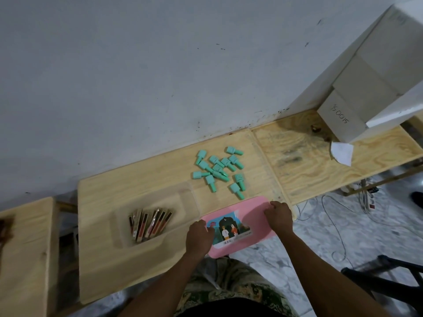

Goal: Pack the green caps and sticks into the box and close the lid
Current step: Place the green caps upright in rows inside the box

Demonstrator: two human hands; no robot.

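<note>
A pink lid [254, 216] with a picture sticker lies at the table's near edge, partly overhanging it. My left hand [198, 236] grips its left side and my right hand [279, 217] grips its right end. Several green caps [218, 170] lie scattered on the wood beyond the lid. To the left stands a clear plastic box [190, 197] holding several gold and red sticks [148, 225].
The wooden table [109, 271] runs along a white wall. White cartons [357, 104] are stacked at the far right, with a scrap of paper [341, 153] beside them. Cables and a power strip [370, 202] lie on the floor to the right. A dark chair frame [389, 277] stands at lower right.
</note>
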